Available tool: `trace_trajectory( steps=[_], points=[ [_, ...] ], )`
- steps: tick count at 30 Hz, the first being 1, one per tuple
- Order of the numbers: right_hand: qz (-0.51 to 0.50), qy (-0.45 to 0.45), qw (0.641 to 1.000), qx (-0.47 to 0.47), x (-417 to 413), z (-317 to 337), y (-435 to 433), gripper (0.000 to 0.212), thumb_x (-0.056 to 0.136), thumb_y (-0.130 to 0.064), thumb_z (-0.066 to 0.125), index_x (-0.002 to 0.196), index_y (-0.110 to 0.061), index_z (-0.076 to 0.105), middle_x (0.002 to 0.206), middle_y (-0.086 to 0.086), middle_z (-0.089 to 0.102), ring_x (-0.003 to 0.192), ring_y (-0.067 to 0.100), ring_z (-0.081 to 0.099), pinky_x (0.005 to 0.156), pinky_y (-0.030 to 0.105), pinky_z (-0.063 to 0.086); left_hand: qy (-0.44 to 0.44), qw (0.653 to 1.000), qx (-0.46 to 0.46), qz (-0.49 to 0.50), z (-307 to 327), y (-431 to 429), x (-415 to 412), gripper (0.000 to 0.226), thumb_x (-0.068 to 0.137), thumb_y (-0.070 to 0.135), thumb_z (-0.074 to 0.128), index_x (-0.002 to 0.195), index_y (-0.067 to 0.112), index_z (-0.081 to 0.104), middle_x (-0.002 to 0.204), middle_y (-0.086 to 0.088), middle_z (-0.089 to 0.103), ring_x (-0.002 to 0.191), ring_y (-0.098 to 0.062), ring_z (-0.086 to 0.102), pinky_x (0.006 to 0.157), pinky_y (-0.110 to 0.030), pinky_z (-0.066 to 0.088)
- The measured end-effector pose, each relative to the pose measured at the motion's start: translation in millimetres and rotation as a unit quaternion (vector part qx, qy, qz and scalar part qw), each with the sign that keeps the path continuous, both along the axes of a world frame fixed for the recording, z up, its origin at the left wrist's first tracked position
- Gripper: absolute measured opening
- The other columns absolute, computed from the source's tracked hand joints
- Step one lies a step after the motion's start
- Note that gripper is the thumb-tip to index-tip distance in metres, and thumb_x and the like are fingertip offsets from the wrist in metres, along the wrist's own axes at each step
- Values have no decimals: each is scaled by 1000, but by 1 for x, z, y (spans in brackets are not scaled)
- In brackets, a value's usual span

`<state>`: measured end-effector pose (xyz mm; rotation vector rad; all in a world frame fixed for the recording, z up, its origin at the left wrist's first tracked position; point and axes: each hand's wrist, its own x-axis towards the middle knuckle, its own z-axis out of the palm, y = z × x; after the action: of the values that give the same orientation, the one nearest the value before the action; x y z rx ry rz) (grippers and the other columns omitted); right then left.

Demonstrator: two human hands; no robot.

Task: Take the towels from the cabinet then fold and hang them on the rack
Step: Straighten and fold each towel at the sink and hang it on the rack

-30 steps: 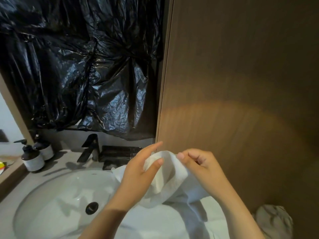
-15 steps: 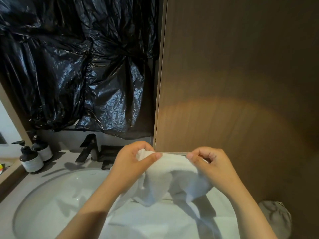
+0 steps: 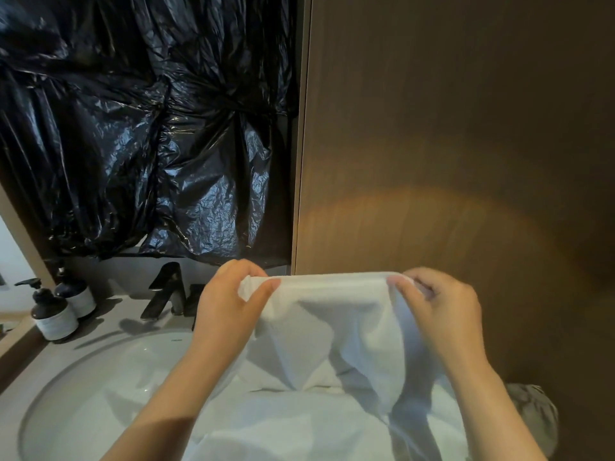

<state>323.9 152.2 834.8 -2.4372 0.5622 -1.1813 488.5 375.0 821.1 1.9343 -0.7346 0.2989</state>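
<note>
A white towel (image 3: 332, 327) hangs stretched between my two hands above the sink. My left hand (image 3: 229, 304) pinches its upper left corner between thumb and curled fingers. My right hand (image 3: 436, 311) pinches the upper right corner the same way. The top edge runs taut and level between them. The rest of the towel drapes down and spreads over the basin and toward me. Behind the towel stands a brown wooden cabinet door (image 3: 466, 161), closed. No rack is in view.
A white round sink (image 3: 83, 394) lies below left, with a black faucet (image 3: 166, 291) behind it. Two dark pump bottles (image 3: 55, 311) stand at the left of the counter. Black plastic sheeting (image 3: 133, 128) covers the wall above. A grey crumpled cloth (image 3: 535, 417) lies at lower right.
My hands have moved apart along the towel's top edge, pulling it from a bunched clump into a taut, level span. The towel now hangs wider.
</note>
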Motion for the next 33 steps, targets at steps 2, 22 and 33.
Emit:
trace_trajectory(
  steps=[2, 22, 33],
  points=[
    [-6, -87, 995, -47, 4, 23, 3, 15, 89, -34, 69, 77, -25, 70, 73, -12, 65, 69, 7, 59, 61, 26, 46, -19, 1000, -11, 3, 5, -1, 0, 19, 86, 30, 69, 74, 31, 56, 81, 10, 57, 82, -1, 53, 68, -10, 37],
    [218, 40, 961, 165, 23, -3, 39, 32, 92, -21, 66, 67, -40, 66, 68, -20, 65, 67, -3, 58, 62, 12, 40, 4, 997, 8, -77, -9, -6, -37, 37, 84, 29, 73, 119, 29, 64, 118, 22, 58, 109, 11, 50, 89, 2, 31],
    [214, 56, 955, 195, 15, -7, 39, 15, 86, -30, 73, 71, -32, 72, 73, -12, 70, 70, 4, 62, 64, 20, 46, 83, 986, -10, -142, -12, -14, -40, 15, 90, 23, 67, 75, 23, 68, 75, 15, 67, 77, -5, 61, 68, -15, 41]
  ],
)
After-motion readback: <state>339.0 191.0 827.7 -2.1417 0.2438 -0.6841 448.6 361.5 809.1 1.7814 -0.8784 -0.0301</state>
